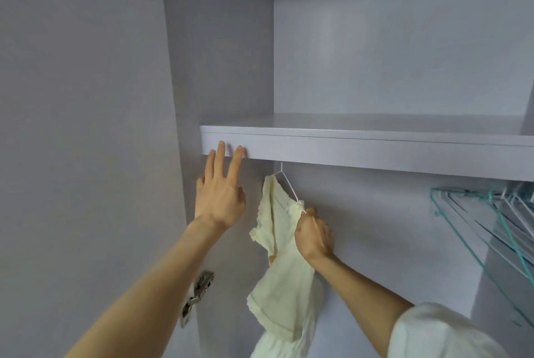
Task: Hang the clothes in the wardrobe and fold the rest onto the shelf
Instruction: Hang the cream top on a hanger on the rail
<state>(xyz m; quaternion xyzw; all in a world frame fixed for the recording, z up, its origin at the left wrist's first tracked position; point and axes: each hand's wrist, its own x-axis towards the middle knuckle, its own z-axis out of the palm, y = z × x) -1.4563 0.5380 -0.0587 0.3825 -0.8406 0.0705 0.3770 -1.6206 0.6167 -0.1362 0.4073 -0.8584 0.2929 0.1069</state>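
A cream garment [284, 271] hangs on a thin white hanger [289, 184] just below the grey wardrobe shelf [375, 149]. The hanger's hook goes up behind the shelf's front edge, where the rail is hidden. My right hand [313, 235] grips the hanger's right shoulder together with the garment's neckline. My left hand [221, 193] is raised with straight fingers, its fingertips touching the lower front edge of the shelf at the left end.
Several empty teal and white hangers [491, 219] hang at the right under the shelf. The wardrobe's left side panel [219, 54] and open door with a metal hinge [198, 294] stand at the left. The shelf top holds nothing visible.
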